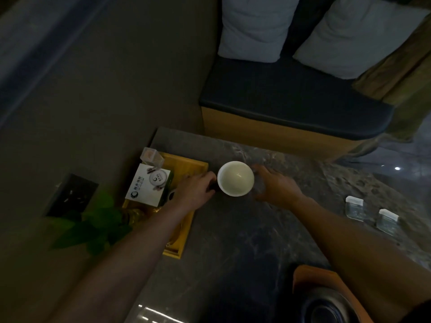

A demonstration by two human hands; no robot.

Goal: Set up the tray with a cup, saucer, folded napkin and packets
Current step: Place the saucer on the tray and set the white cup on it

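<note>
While both hands flank it, the round white ceramic cup (235,178) stands upright on the dark marbled stone tabletop (233,229), empty and mouth up, just beside the right edge of the yellow wooden tray (184,231). The left hand (193,191) lies at the cup's left side with its fingers curled toward the wall of the cup and something dark under them; whether it grips the cup cannot be told. The right hand (275,186) sits at the cup's right side, fingers spread loosely, holding nothing that shows.

Left of the cup, the tray carries a white printed box (149,185) and a small clear container (152,156) at its far end; its near end shows bare wood. Right of the cup, bare tabletop runs to two clear packets with white tops (354,206), lying well apart from it near the table's right edge. Beyond the cup, the tabletop ends close to a dark cushioned bench (291,101).
</note>
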